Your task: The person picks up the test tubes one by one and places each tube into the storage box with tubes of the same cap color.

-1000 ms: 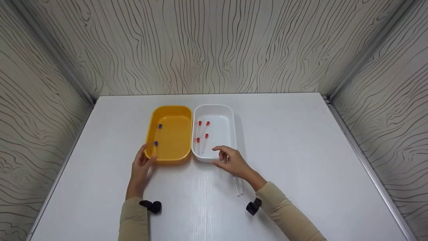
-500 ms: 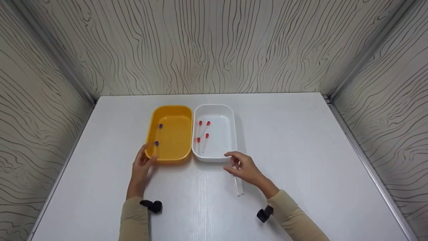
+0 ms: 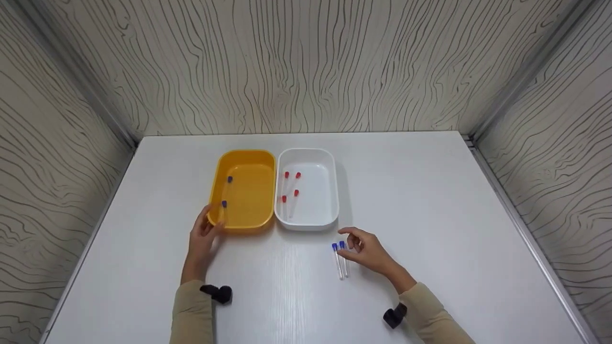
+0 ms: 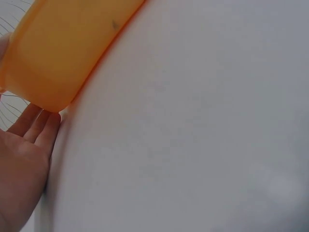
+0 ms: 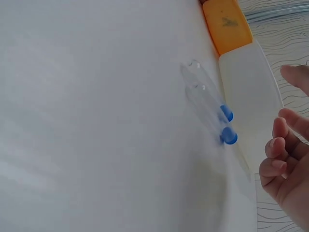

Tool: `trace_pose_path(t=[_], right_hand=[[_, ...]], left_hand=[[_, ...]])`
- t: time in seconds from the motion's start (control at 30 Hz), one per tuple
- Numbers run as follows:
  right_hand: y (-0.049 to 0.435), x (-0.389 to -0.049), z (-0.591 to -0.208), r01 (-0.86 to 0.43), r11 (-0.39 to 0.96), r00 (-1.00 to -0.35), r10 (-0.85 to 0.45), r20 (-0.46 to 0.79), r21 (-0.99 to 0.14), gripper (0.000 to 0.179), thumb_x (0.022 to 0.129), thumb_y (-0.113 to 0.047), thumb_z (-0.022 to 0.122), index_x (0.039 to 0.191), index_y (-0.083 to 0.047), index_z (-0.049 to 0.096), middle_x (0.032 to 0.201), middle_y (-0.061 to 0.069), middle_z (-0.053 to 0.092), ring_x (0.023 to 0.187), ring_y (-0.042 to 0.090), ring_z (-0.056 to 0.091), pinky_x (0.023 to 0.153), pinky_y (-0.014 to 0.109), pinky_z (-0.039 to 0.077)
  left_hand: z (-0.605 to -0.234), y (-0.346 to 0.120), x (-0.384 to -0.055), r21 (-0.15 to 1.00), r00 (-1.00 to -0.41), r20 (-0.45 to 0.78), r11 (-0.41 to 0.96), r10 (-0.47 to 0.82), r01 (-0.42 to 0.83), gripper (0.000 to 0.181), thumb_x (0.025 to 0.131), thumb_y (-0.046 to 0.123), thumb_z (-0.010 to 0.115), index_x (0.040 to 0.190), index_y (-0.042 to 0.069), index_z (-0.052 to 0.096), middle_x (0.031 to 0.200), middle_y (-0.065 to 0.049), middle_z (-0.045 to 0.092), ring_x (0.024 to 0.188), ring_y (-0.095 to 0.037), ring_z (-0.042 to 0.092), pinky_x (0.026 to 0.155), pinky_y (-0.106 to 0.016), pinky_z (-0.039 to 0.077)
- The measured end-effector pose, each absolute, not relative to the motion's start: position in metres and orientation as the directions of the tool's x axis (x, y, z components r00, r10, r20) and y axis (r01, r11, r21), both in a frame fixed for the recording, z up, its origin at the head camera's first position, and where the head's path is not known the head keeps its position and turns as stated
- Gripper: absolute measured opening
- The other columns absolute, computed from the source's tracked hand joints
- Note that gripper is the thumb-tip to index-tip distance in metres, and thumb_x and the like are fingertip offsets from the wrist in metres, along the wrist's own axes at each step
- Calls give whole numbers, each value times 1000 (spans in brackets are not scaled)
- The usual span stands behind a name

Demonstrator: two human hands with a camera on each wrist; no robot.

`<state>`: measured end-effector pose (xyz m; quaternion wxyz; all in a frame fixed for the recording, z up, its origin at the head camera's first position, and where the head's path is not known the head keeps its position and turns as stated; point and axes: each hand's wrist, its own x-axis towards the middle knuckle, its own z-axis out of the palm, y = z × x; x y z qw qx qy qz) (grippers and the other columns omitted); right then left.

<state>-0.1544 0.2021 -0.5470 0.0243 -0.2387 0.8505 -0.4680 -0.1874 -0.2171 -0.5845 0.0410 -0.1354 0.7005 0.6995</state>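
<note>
My left hand (image 3: pixel 201 241) holds the near left corner of the yellow tray (image 3: pixel 253 224), thumb and fingers on either side of the corner. In the left wrist view its fingers (image 4: pixel 46 130) lie against the tray's outer wall. My right hand (image 3: pixel 370 251) holds nothing; thumb and index finger are spread apart, the other fingers bent. It is beside two clear test tubes with blue caps (image 3: pixel 334 246), lying side by side on the table. The right wrist view shows both blue caps (image 5: pixel 229 136) towards the white tray (image 5: pixel 248 92), left of the hand.
Two blue-capped tubes (image 3: pixel 224 204) lie inside the yellow tray. Against its right side stands the white tray (image 3: pixel 330 222), with several red-capped tubes (image 3: pixel 296 193) in its left part. Wood-patterned walls (image 3: pixel 306 67) enclose the white table (image 3: pixel 430 200) at the back and sides.
My right hand has moved from the white tray's near edge to the right and towards me, uncovering the blue caps of the two tubes on the table. The left hand has stayed at the yellow tray.
</note>
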Motion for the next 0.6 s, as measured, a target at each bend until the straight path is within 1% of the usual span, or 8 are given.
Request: trace_pose_path(t=[0.1,0.23,0.33,0.5,0.6], right_hand=[[212,-156,-559,-366,455,-884,-441,152,-812,48,79,-9,77,120,6,58,73,21,56,60,30,44,54,12,34],[222,-158,-569,-345,478,-880,-463,102,-808,55,78,-19,80,124,0,57,75,15,56,60,15,44,55,12,36],[226,-158,-572,-342,497,-876,-476,78,-798,61,75,-24,82,126,-1,56,75,11,56,61,6,42,54,12,36],[230,-160,-573,-322,535,-868,-497,17,-781,76,69,-33,85,131,-3,52,77,10,56,63,-1,37,55,12,33],[232,-160,-572,-307,575,-862,-506,-35,-759,86,65,-38,87,135,-6,49,78,6,55,64,-3,34,57,12,31]], left_hand=[[-583,-217,-187,968,-959,-248,-4,-135,-250,65,94,28,62,150,33,29,162,-7,22,148,-23,29,124,-41,25],[-583,-216,-187,967,-957,-254,-19,-139,-254,65,94,27,62,150,33,29,162,-6,23,147,-22,30,123,-41,26],[-584,-216,-187,966,-957,-259,-35,-130,-257,66,94,27,62,150,33,29,162,-5,23,147,-21,31,123,-40,27],[-585,-216,-187,962,-955,-270,-63,-125,-265,65,93,28,63,149,35,31,161,-4,25,144,-19,34,122,-39,28],[-586,-216,-187,960,-953,-278,-71,-122,-271,66,92,29,64,149,37,31,161,-3,25,144,-18,34,122,-39,28]])
